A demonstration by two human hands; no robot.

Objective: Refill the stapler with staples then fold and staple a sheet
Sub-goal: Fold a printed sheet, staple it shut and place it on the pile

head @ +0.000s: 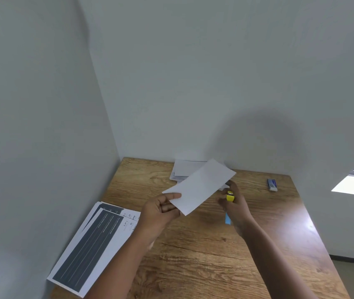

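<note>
My left hand [161, 210] pinches the near corner of a folded white sheet [199, 186] and holds it tilted above the wooden table [204, 255]. Just right of the sheet, my right hand [236, 208] grips a small yellow stapler [230, 197], whose yellow end points toward the sheet's right edge. Most of the stapler is hidden by my fingers. A blue strip [227, 219] shows beneath my right hand; what it is cannot be told.
A stack of printed sheets with dark panels [94, 244] lies at the table's left edge by the wall. A pile of folded white papers [182, 171] sits at the back against the wall. A small blue-and-white box [272, 184] lies at the back right.
</note>
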